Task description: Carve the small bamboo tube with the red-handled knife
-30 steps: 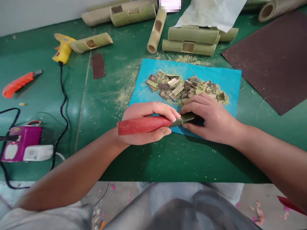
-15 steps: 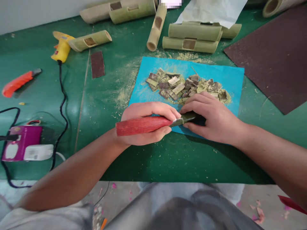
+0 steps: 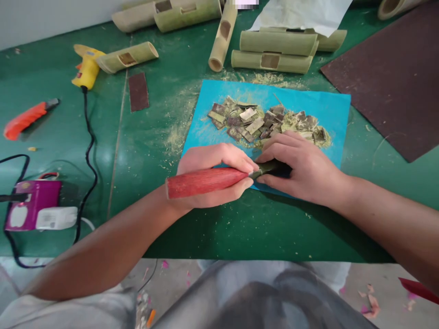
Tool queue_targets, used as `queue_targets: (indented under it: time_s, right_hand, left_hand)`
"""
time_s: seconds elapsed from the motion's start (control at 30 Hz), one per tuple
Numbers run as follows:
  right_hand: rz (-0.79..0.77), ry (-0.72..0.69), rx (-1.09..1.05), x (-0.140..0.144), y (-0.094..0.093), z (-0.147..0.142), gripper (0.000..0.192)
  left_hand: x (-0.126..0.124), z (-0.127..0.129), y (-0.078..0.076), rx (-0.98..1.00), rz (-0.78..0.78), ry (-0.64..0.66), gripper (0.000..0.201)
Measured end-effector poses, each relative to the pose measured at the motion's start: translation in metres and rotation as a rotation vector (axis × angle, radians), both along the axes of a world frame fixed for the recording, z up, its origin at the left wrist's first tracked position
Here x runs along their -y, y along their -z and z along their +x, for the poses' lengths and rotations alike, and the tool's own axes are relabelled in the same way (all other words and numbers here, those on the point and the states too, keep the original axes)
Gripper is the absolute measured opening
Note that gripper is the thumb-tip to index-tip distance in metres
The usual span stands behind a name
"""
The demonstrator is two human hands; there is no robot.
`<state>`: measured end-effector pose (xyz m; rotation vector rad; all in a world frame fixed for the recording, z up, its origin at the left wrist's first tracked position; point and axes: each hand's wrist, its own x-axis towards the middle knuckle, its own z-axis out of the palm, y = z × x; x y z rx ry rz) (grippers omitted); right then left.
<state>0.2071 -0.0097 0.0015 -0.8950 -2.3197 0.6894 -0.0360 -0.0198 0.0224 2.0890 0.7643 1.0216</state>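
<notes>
My left hand grips the red-handled knife, its axis pointing right into the dark green piece pinched by my right hand.

You will find no legible text, brand, number or sign anywhere in this view. The purple device at the lower left of the frame carries a small round mark at its upper left corner and a pale panel on its face, and the white adapter just beside it shows a small grey patch that may be a label, but all of these are too small and blurred for you to read. The pale patch at the top centre is pixelated and yields no characters.
</notes>
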Motion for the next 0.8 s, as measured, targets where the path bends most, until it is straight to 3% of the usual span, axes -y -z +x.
queue_targets:
  time_s: [0.13, 0.37, 0.57, 0.8]
  right_hand:
    - [-0.007, -0.007, -0.004, -0.0004, -0.0001, 0.0006, 0.006]
    - [-0.035, 0.005, -0.032, -0.0007, 0.0012, 0.0004, 0.009]
    - [-0.035, 0.001, -0.038, -0.0014, 0.0011, 0.0000, 0.008]
    - [-0.048, -0.006, -0.040, -0.0017, -0.0001, 0.0003, 0.009]
  left_hand:
    - [0.0022, 0.0021, 0.0017, 0.017, 0.056, 0.023, 0.015]
    - [0.0010, 0.0002, 0.0011, 0.089, 0.093, -0.078, 0.009]
    - [-0.0039, -0.0003, 0.0024, 0.039, 0.105, 0.022, 0.018]
    - [-0.0040, -0.0013, 0.0009, -0.004, 0.071, 0.047, 0.016]
